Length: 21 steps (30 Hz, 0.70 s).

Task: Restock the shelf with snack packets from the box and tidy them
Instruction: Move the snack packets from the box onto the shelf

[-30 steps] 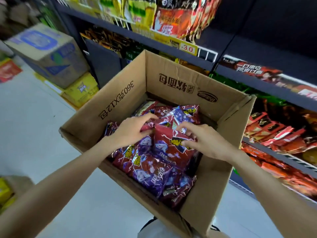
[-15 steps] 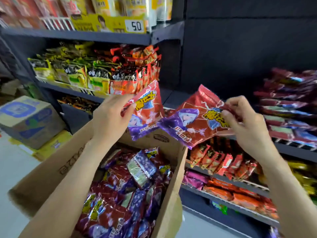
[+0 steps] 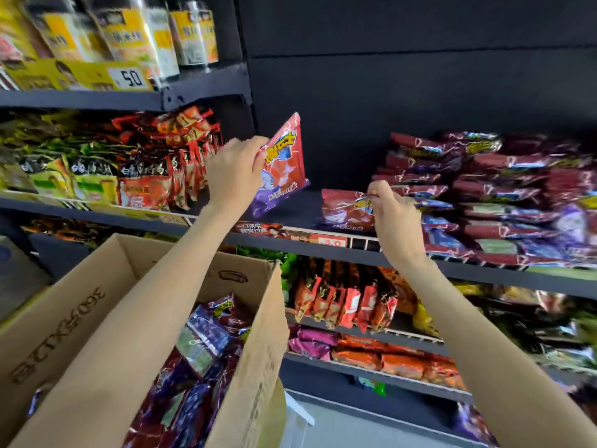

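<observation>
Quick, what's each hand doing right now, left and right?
Left hand: grips a red snack packet upright above the shelf.
Right hand: pinches a packet lying on the shelf.

Both hands (image 3: 235, 171) (image 3: 392, 218) raised, fingers seemingly pinching.

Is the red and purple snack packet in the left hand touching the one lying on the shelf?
Apart. The head view shows bare dark shelf between the held packet and the lying packet.

Glossy crinkled foil-plastic snack packets (image 3: 504, 195), matt brown corrugated cardboard box (image 3: 80, 312), matt dark painted shelf (image 3: 323, 245)
</observation>
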Available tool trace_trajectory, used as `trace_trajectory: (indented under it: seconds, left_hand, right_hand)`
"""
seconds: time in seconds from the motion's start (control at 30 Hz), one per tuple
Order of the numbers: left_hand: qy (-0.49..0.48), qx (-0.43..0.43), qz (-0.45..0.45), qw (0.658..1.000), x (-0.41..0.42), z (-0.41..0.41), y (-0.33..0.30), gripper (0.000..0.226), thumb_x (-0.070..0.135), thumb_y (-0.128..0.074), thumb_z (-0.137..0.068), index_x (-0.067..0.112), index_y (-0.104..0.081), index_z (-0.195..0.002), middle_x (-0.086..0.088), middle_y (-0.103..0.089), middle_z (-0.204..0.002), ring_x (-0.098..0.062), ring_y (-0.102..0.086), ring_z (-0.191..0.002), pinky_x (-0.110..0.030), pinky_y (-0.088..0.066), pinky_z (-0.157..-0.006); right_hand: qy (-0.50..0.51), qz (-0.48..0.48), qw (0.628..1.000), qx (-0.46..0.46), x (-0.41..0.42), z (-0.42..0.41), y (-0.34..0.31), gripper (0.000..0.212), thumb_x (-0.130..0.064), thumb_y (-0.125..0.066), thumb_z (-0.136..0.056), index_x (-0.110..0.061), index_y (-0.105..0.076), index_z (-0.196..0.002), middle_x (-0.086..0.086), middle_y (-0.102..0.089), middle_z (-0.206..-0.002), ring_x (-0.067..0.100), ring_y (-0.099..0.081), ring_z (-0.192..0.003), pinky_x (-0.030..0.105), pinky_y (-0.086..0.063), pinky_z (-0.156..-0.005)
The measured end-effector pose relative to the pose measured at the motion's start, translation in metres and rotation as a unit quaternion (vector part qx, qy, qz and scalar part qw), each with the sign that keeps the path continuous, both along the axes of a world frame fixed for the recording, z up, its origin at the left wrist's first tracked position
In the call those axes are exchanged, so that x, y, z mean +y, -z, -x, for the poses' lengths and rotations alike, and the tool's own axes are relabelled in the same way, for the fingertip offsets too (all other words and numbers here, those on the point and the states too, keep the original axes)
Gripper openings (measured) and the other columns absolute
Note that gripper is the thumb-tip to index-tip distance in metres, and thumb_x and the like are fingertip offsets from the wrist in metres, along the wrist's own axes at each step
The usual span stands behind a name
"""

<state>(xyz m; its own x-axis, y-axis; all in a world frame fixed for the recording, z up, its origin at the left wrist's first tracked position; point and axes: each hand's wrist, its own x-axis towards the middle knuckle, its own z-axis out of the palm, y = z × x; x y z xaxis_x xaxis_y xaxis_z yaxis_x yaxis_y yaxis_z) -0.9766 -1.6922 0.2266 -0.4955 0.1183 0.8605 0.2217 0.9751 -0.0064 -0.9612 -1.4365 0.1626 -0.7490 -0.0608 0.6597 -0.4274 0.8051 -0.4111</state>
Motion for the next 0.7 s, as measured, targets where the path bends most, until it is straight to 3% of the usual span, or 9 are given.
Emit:
trace_trajectory:
  seconds: [0.17, 0.27, 0.33, 0.4, 0.57, 0.63, 0.7]
  left_hand:
    - [0.070, 0.025, 0.006, 0.997, 0.042, 0.028, 0.010, 0.014, 0.018, -0.064, -0.085, 0.011, -0.069, -0.096, -0.006, -0.068, -0.072, -0.023, -0.065, -0.063, -0.024, -0.043, -0.049]
    - [0.125, -0.009, 0.015, 0.992, 0.069, 0.033, 0.029, 0.014, 0.020, -0.064, -0.086, 0.014, -0.070, -0.097, -0.002, -0.071, -0.077, -0.017, -0.067, -0.068, -0.020, -0.044, -0.055]
    - [0.145, -0.060, 0.029, 0.987, 0.082, 0.031, 0.042, 0.013, 0.018, -0.066, -0.087, 0.017, -0.070, -0.099, 0.000, -0.070, -0.077, -0.017, -0.066, -0.069, -0.019, -0.039, -0.057]
    - [0.150, -0.160, 0.038, 0.975, 0.088, 0.030, 0.053, 0.016, 0.021, -0.061, -0.091, 0.023, -0.068, -0.105, 0.001, -0.070, -0.083, -0.018, -0.065, -0.075, -0.021, -0.036, -0.060]
    - [0.186, -0.400, 0.028, 0.897, 0.085, 0.028, 0.063, 0.028, 0.031, -0.047, -0.098, 0.032, -0.061, -0.122, 0.006, -0.065, -0.120, -0.016, -0.063, -0.101, -0.032, -0.048, -0.082]
    - [0.221, -0.455, 0.001, 0.863, 0.082, 0.023, 0.061, 0.029, 0.027, -0.045, -0.099, 0.031, -0.061, -0.124, 0.004, -0.063, -0.123, -0.014, -0.061, -0.104, -0.032, -0.048, -0.086]
    - [0.241, -0.459, -0.041, 0.854, 0.076, 0.014, 0.060, 0.030, 0.027, -0.044, -0.100, 0.030, -0.060, -0.125, 0.005, -0.062, -0.125, -0.012, -0.059, -0.108, -0.035, -0.048, -0.091]
  right_hand:
    - [0.008, -0.134, 0.991, -0.002, -0.006, -0.009, 0.018, 0.047, 0.013, -0.073, -0.060, -0.008, -0.058, -0.099, 0.006, -0.055, -0.067, 0.023, -0.051, -0.050, 0.017, -0.012, -0.039]
    - [-0.005, -0.166, 0.986, 0.011, -0.006, -0.016, 0.027, 0.056, 0.014, -0.078, -0.049, -0.010, -0.060, -0.097, 0.005, -0.062, -0.074, 0.023, -0.059, -0.062, 0.020, -0.029, -0.035]
    - [-0.013, -0.161, 0.987, 0.017, -0.007, -0.017, 0.035, 0.051, 0.012, -0.077, -0.054, -0.011, -0.063, -0.097, 0.005, -0.067, -0.086, 0.025, -0.064, -0.078, 0.025, -0.045, -0.037]
    - [-0.010, -0.159, 0.987, 0.014, -0.005, -0.018, 0.041, 0.045, 0.011, -0.076, -0.060, -0.011, -0.066, -0.098, 0.007, -0.069, -0.096, 0.027, -0.065, -0.091, 0.030, -0.052, -0.042]
    - [0.033, -0.183, 0.983, 0.012, -0.005, -0.018, 0.041, 0.032, 0.004, -0.077, -0.066, -0.010, -0.069, -0.094, 0.007, -0.068, -0.091, 0.027, -0.063, -0.085, 0.027, -0.047, -0.043]
    - [0.054, -0.182, 0.982, 0.010, -0.008, -0.017, 0.041, 0.028, -0.001, -0.076, -0.071, -0.011, -0.069, -0.095, 0.006, -0.067, -0.088, 0.026, -0.062, -0.083, 0.028, -0.046, -0.045]
    - [0.066, -0.173, 0.983, 0.005, -0.010, -0.020, 0.041, 0.025, -0.004, -0.073, -0.075, -0.011, -0.067, -0.099, 0.009, -0.066, -0.100, 0.027, -0.062, -0.089, 0.030, -0.048, -0.049]
